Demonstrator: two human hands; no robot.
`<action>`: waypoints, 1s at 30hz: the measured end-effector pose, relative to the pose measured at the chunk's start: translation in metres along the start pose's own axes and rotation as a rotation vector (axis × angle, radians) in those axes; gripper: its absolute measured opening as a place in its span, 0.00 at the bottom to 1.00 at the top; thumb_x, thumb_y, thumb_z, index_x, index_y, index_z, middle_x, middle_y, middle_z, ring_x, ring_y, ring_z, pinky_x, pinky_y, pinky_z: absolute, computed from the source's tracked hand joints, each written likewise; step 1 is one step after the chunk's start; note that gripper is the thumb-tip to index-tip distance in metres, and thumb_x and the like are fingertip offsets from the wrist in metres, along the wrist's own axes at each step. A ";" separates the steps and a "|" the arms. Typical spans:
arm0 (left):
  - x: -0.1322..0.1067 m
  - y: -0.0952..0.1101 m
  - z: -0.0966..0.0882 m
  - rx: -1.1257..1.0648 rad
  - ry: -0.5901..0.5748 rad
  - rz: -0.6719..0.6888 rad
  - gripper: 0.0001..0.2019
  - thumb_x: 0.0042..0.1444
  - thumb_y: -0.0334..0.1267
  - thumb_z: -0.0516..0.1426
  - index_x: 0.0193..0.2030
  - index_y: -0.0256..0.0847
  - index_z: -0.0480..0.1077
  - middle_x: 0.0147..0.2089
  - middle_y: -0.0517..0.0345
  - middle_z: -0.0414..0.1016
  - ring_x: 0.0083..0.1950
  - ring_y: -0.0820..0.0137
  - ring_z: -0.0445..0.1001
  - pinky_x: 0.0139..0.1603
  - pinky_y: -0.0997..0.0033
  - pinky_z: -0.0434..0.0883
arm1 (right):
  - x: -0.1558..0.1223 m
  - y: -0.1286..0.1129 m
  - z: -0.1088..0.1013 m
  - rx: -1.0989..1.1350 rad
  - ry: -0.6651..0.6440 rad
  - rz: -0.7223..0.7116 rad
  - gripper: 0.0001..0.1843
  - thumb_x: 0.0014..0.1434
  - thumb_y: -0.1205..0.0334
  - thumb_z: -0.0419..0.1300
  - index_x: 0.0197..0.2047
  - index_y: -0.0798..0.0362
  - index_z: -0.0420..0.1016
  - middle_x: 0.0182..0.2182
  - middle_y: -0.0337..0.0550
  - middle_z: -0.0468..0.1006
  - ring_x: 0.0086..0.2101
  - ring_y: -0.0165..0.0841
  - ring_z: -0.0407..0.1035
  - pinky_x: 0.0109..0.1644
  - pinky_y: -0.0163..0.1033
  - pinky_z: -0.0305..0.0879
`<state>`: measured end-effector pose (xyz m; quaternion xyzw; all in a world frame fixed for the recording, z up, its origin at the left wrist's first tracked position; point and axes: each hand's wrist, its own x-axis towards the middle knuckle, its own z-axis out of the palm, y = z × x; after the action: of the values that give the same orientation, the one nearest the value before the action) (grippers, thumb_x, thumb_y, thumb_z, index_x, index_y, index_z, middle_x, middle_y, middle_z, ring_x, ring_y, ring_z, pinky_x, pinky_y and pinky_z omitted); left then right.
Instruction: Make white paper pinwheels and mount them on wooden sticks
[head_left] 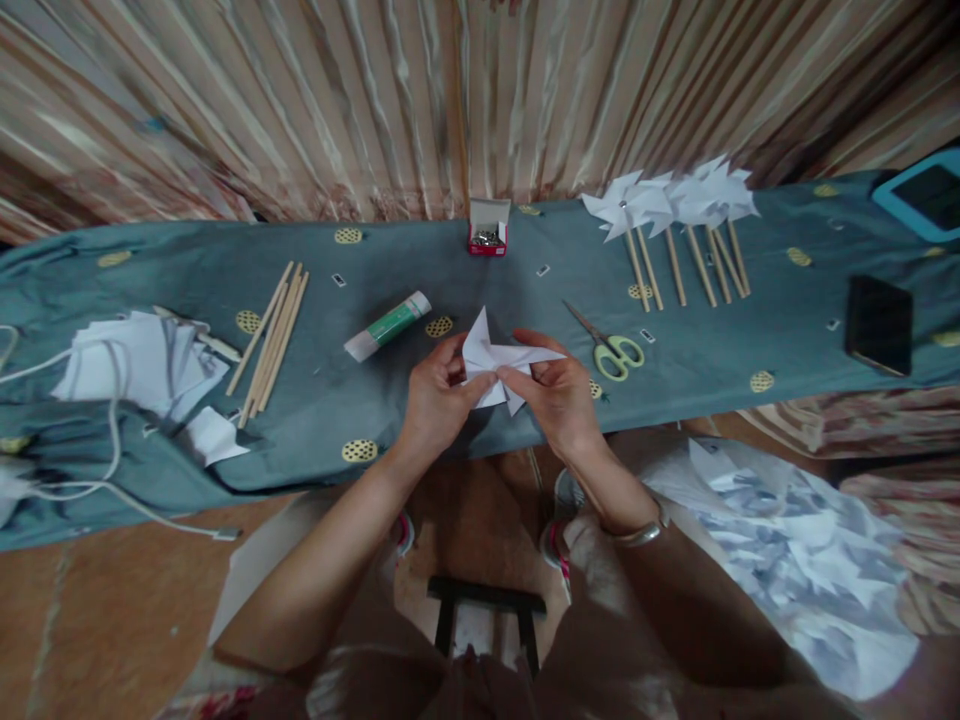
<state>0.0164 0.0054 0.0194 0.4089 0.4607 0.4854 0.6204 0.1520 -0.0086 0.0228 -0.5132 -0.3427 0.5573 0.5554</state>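
Observation:
Between my two hands, just over the front edge of the cloth, is a white paper pinwheel [487,355] with folded, pointed blades. My left hand [439,395] grips its left side, thumb on top near the centre and fingers behind. My right hand [555,395] holds the right side, its thumb pressing beside the left one at the middle. Close by on the right lie green-handled scissors [616,355], blades pointing up and left. A green and white glue stick tube [388,325] rests to the left. Farther back stands a small open red box [487,240] with metal pins or tacks inside.
Several wooden sticks [274,340] and a stack of white paper [131,365] lie left, near a white cable [116,430]. Finished pinwheels on sticks [671,205] lie back right. A black phone [879,325] and blue-framed device [926,195] sit far right. Below is a bag of folded paper [802,550].

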 end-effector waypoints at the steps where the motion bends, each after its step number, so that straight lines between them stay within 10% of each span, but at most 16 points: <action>1: 0.001 0.000 -0.001 0.001 -0.001 0.000 0.27 0.37 0.34 0.71 0.48 0.39 0.74 0.35 0.58 0.82 0.36 0.65 0.79 0.40 0.69 0.73 | 0.000 0.000 0.000 -0.008 -0.004 -0.004 0.31 0.38 0.53 0.76 0.45 0.48 0.73 0.26 0.33 0.82 0.28 0.34 0.75 0.34 0.41 0.74; 30: 0.005 0.005 -0.001 -0.059 0.042 0.036 0.22 0.37 0.34 0.69 0.44 0.39 0.76 0.33 0.62 0.81 0.33 0.69 0.76 0.37 0.71 0.72 | -0.003 0.008 0.006 -0.018 0.025 -0.055 0.24 0.41 0.57 0.73 0.42 0.47 0.73 0.32 0.34 0.84 0.33 0.35 0.77 0.40 0.40 0.75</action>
<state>0.0144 0.0118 0.0234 0.3886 0.4518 0.5183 0.6134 0.1442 -0.0114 0.0175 -0.5154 -0.3546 0.5323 0.5703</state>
